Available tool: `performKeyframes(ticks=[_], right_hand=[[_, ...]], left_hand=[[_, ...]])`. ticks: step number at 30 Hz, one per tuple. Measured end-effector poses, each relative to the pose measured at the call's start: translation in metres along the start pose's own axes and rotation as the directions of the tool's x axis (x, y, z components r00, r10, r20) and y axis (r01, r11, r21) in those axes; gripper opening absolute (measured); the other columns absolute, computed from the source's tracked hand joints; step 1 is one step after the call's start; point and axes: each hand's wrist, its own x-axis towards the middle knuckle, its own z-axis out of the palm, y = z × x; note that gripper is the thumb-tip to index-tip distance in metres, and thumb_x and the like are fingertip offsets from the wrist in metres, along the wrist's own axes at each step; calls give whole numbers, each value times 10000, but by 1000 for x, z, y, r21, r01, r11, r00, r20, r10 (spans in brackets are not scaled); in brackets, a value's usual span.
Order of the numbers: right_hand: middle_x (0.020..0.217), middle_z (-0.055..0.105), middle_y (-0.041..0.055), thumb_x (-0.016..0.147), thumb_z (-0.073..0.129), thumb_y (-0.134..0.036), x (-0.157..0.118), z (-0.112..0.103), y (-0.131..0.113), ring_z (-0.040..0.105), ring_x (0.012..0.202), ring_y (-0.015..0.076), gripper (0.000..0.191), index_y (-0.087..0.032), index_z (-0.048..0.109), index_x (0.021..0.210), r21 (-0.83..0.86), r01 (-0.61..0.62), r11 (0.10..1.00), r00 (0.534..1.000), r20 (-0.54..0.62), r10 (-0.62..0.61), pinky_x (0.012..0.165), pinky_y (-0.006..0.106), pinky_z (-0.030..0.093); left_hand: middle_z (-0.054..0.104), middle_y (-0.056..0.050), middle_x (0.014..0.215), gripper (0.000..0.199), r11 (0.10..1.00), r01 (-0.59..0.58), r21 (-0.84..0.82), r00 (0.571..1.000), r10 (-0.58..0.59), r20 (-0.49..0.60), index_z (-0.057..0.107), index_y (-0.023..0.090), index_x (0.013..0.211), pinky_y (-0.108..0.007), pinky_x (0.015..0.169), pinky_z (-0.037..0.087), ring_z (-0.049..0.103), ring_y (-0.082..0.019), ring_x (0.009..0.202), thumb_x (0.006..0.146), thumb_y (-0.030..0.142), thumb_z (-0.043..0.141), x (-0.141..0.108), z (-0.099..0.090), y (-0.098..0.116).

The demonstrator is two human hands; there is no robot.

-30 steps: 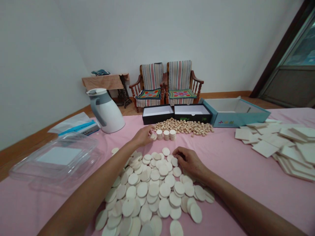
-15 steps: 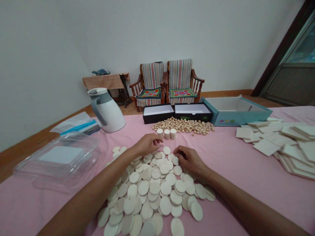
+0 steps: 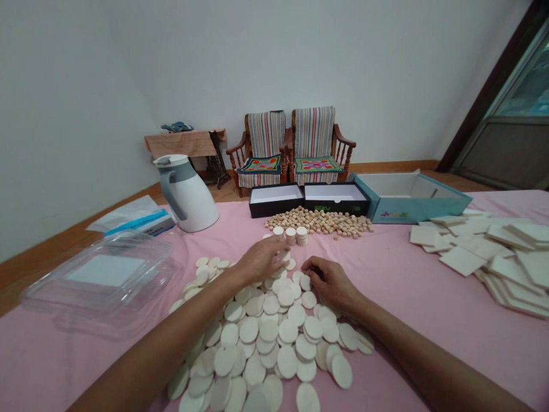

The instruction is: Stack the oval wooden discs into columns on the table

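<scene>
Out past the fingertips, against the far wall, stand two striped wooden armchairs [image 3: 291, 149], and a pink-covered table [image 3: 454, 355] fills the lower part of the view. Well beyond the fingers sit two open black box trays [image 3: 277, 201] and an open teal box [image 3: 412, 197]. Far right of the right hand [image 3: 330, 280] lies a big spread of square wooden tiles [image 3: 480, 252], while left of the left hand [image 3: 261, 260] are a white thermal jug [image 3: 189, 197] and a clear plastic container [image 3: 98, 280].

Biggest thing on the go is the heap of flat round wooden discs [image 3: 266, 337], sprawled right under the fingers and back toward the person. A pile of small wooden pegs [image 3: 319, 222] sits just past the fingers. As for progress, only three short disc stacks [image 3: 290, 236] stand just beyond the left fingertips, so most discs are loose, and so are the pegs and tiles.

Left fingers are bunched and curled down at the heap's far edge, though you can't tell if they've pinched a disc. Right fingers curve loosely on the discs, and again you can't tell if they've got hold of one
</scene>
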Motion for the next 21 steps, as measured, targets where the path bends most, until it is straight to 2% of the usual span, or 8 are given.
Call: performKeyframes(ticks=[2,3,7,12,21], right_hand=[[738,639,17,746,430,-98,0,0,0,542,638,123,208,-168,612,819,3,-4,1000,1000,0,4,592,219,392],[733,637,16,746,431,-98,0,0,0,540,633,122,203,-168,609,816,4,-6,1000,1000,1,6,589,218,391],[706,630,11,752,429,-100,0,0,-2,533,612,120,207,-168,609,827,2,-10,1000,1000,4,10,578,217,389],[706,635,17,751,427,-97,-1,-1,-4,538,611,120,218,-161,619,832,-11,-20,1000,1000,5,20,585,222,394],[723,642,19,763,428,-109,0,-1,-2,547,643,127,205,-163,615,828,-5,-10,1000,1000,11,10,604,224,403]], left_hand=[[643,-27,996,337,995,101,-21,991,-103,-84,634,218,1064,-246,748,473,601,-139,797,739,138,595,0,-10,-13],[647,-19,984,324,983,181,-12,973,-181,-141,644,214,1029,-237,720,478,602,-127,749,718,130,606,0,-14,-22],[658,-43,954,367,958,287,23,941,-277,-195,628,167,1029,-270,707,485,607,-155,745,665,119,619,5,-21,-52],[683,-32,901,233,956,290,41,947,-281,-153,664,172,896,-260,690,475,611,-171,766,668,154,619,13,-13,-61],[708,-16,948,289,965,256,53,964,-251,-87,685,202,971,-245,695,459,615,-174,780,689,225,628,19,-9,-56]])
